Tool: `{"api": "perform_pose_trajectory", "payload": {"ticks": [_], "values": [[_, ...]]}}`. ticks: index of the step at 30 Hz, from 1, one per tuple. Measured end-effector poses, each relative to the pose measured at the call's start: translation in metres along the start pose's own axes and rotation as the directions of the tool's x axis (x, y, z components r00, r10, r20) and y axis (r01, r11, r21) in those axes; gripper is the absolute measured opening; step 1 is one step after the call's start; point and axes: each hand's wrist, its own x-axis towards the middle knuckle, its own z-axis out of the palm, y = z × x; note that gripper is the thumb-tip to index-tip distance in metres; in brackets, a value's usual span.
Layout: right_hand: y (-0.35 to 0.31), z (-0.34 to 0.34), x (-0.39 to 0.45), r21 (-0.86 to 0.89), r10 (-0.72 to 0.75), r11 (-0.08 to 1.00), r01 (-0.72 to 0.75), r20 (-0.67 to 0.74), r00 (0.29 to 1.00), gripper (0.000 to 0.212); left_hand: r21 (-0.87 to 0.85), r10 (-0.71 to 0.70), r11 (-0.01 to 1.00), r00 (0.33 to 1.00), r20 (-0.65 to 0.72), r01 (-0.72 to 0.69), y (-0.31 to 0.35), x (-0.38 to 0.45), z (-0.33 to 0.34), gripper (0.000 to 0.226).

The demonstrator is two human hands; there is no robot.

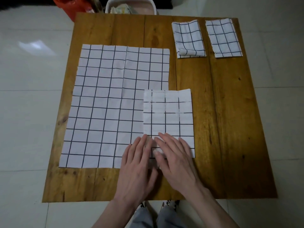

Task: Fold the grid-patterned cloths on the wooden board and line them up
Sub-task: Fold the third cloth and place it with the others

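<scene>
A large white cloth with a black grid (107, 102) lies spread flat on the left half of the wooden board (222, 129). A folded grid cloth (171, 116) lies over its lower right corner. My left hand (136, 163) and my right hand (176, 158) rest flat, fingers spread, on the near edge of that folded cloth. Neither hand grips anything. Two more folded grid cloths sit side by side at the far right: one with a curled corner (188, 39) and one next to it (223, 37).
Beyond the board's far edge stands a white basket (131, 5) with crumpled cloth in it, and an orange bag (74, 5) to its left. Pale floor tiles surround the board. My knees and shoes show below the near edge.
</scene>
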Motion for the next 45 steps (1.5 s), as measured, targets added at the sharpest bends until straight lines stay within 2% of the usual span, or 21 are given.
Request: {"api": "perform_pose_trajectory", "payload": {"ticks": [6, 11, 13, 15, 20, 26, 29, 33, 35, 38, 45], "values": [[0.044, -0.025, 0.029, 0.05, -0.003, 0.999, 0.009, -0.108, 0.994, 0.051, 0.078, 0.092, 0.992, 0.993, 0.072, -0.098, 0.004, -0.002, 0.001, 0.057], [0.093, -0.042, 0.048, -0.093, -0.233, 0.968, 0.231, -0.005, 0.973, 0.044, 0.11, 0.126, 0.984, 0.985, 0.114, -0.139, 0.006, -0.004, 0.003, 0.055], [0.102, -0.048, 0.045, -0.177, -0.257, 0.949, 0.259, 0.038, 0.966, 0.046, 0.128, 0.114, 0.983, 0.986, 0.119, -0.129, 0.006, -0.003, 0.001, 0.056], [0.102, -0.051, 0.037, -0.26, -0.21, 0.94, 0.22, 0.067, 0.976, 0.049, 0.14, 0.082, 0.985, 0.99, 0.118, -0.099, 0.007, -0.001, -0.001, 0.06], [0.076, -0.042, 0.009, -0.403, 0.053, 0.915, -0.037, 0.029, 0.998, 0.059, 0.127, 0.067, 0.989, 0.991, 0.114, -0.082, 0.017, 0.003, -0.002, 0.067], [0.041, -0.023, -0.016, -0.353, 0.263, 0.895, -0.272, -0.072, 0.962, 0.065, 0.142, 0.178, 0.969, 0.97, 0.167, -0.203, 0.031, 0.005, 0.007, 0.067], [0.041, -0.021, -0.021, -0.341, 0.247, 0.903, -0.262, -0.087, 0.965, 0.064, 0.174, 0.173, 0.962, 0.965, 0.195, -0.208, 0.03, 0.006, 0.012, 0.067], [0.067, -0.023, -0.025, -0.396, 0.14, 0.908, -0.135, -0.017, 0.99, 0.064, 0.215, 0.179, 0.951, 0.964, 0.198, -0.221, 0.02, 0.007, 0.012, 0.068], [0.079, -0.023, -0.026, -0.411, 0.13, 0.904, -0.117, 0.003, 0.992, 0.066, 0.23, 0.193, 0.944, 0.962, 0.195, -0.236, 0.016, 0.008, 0.01, 0.067], [0.08, -0.019, -0.03, -0.369, 0.165, 0.916, -0.158, -0.013, 0.986, 0.072, 0.254, 0.181, 0.94, 0.965, 0.19, -0.226, 0.012, 0.012, 0.009, 0.066], [0.062, -0.013, -0.034, -0.306, 0.244, 0.918, -0.251, -0.063, 0.968, 0.082, 0.253, 0.074, 0.962, 0.989, 0.129, -0.105, 0.017, 0.028, 0.013, 0.073]]}}
